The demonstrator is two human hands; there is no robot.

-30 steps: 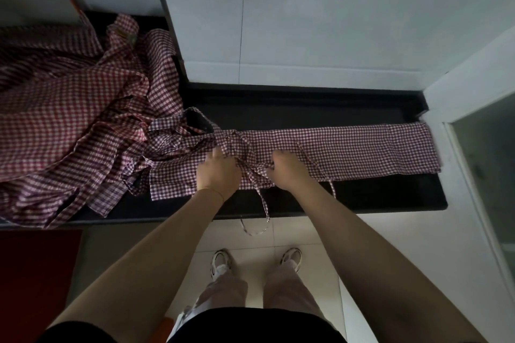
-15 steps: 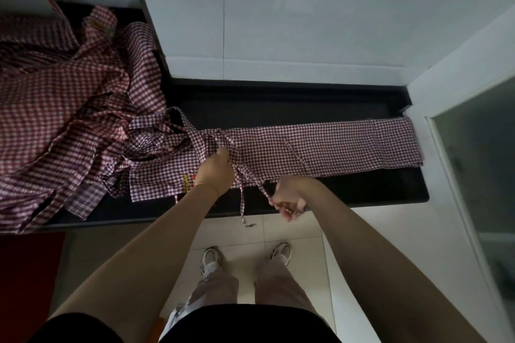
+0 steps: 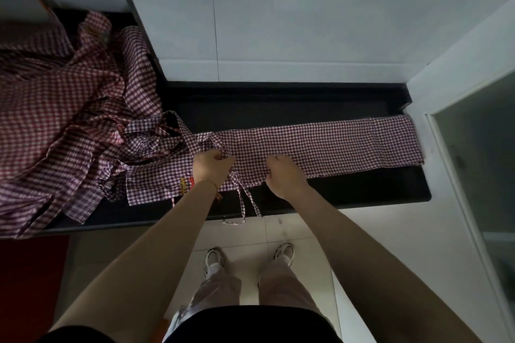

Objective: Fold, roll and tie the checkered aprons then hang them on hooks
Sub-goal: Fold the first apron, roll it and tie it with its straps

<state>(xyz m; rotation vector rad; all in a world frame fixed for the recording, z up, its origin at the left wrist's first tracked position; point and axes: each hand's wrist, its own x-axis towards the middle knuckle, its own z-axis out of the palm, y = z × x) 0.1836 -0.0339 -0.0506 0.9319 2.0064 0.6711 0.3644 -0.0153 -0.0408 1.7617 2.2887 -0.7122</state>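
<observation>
The folded apron (image 3: 320, 147) lies as a long strip on the black counter (image 3: 362, 189), stretching right of both hands. The left hand (image 3: 211, 166) grips its bunched cloth; the right hand (image 3: 282, 175), fingers curled, seems to pinch its near edge. Two ties (image 3: 246, 203) dangle between them.

red-white checkered apron (image 3: 320, 145), black counter (image 3: 278, 103).

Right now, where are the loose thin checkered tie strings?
In the head view, the thin checkered tie strings hang over the black counter's front edge, between the left hand and right hand.
</observation>
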